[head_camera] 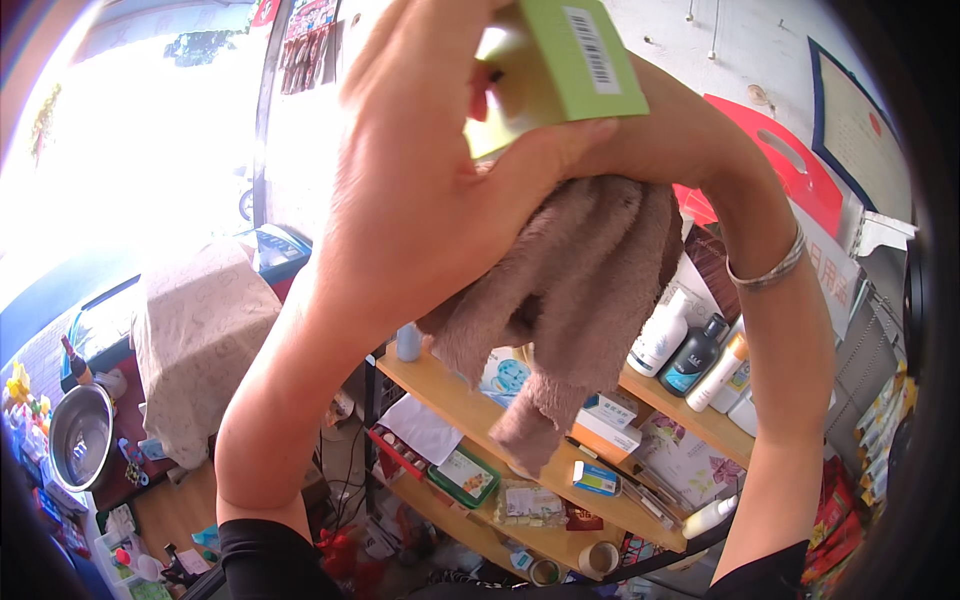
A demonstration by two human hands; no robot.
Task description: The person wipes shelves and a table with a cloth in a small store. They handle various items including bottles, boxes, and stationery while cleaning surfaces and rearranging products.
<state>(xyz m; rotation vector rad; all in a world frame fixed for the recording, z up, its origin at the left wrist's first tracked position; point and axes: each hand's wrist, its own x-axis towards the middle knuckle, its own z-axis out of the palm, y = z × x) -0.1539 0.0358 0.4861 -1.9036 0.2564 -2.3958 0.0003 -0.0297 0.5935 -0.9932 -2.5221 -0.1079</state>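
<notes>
High in the view, my left hand [420, 165] grips a light green box [585, 64] bearing a barcode. The thumb lies along the box's lower edge, and the fingers reach up past the frame's top. My right hand [637, 146] comes across behind the thumb and box, its fingers mostly hidden. From it hangs a brown plush cloth [585, 262], bunched in folds, its lower end dangling over wooden shelves [442, 394]. A bracelet [772, 266] circles the right wrist.
Pump and capped bottles [694, 356] stand on the upper shelf at right. Below lie small boxes [596, 476], a green-rimmed container [465, 476] and tape rolls [598, 559]. At left are a cloth-covered object [199, 322] and a metal basin [82, 439]. Cables [352, 457] hang beside the shelves.
</notes>
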